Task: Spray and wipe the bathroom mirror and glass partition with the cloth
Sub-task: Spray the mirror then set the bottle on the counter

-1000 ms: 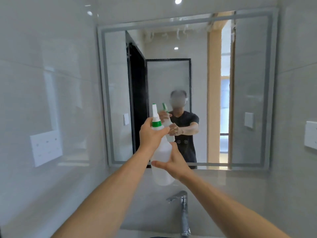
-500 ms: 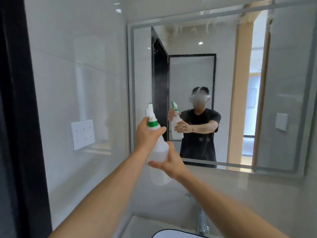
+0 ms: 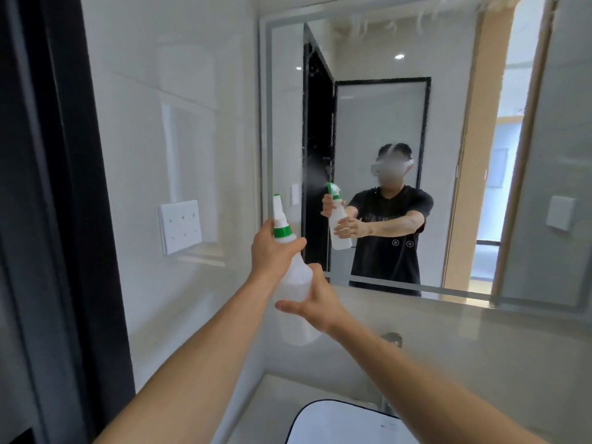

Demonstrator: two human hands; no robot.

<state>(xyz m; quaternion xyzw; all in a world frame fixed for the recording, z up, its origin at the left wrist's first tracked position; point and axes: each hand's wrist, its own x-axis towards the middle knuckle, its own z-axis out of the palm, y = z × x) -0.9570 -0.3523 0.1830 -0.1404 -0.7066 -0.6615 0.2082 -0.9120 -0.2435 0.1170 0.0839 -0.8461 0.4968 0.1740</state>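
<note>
On the far left is a dark frame [image 3: 64, 187], and next to it the shiny side wall with a white switch plate [image 3: 180, 226] on it. My left hand [image 3: 272, 251] is wrapped around the neck of the spray bottle [image 3: 293, 280], just under its green ring. The bottle is see-through white and stands up straight, held out in front of the mirror's left part. It looks pale and cloudy inside, and I cannot tell how full it is. My right hand [image 3: 315, 304] is curled around the lower body of the bottle, with the thumb across the near side. Past the bottle is the big mirror [image 3: 448, 91], with small drops on its left part and a thin mist showing near the bottle top in the reflection. Down low is a white sink [image 3: 339, 424] and a silver tap [image 3: 392, 339] behind my right arm.
</note>
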